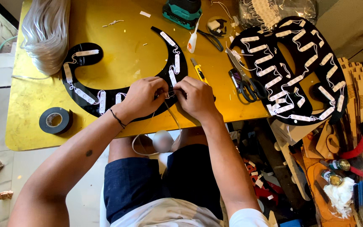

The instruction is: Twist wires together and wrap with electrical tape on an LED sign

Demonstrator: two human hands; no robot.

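Head view is looking down at a yellow table [34,113] with a person seated at its near edge. Both hands are meeting over the lower arc of a black curved sign piece [164,98] that is lying flat on the table, carrying small white light modules [85,96] chained by thin white wire. Left hand [141,97] is curling its fingers together, pinching at the wire or a module right at the piece's edge; right hand [196,98] is doing the same from the other side, fingertips touching the left hand's. What exactly is clamped between them is hidden by the knuckles. A loose white wire [148,138] is hanging from under the hands down over the lap. A roll of black tape [55,120] is sitting near the left forearm, close to the table's front edge. Scissors [244,82] and a yellow utility knife [198,70] are lying just right of the hands, a glue bottle [193,40] further back. A second black sign piece [305,54], densely covered in modules, is overhanging the table's right side. A bundle of white wire [47,29] is lying at the far left corner.
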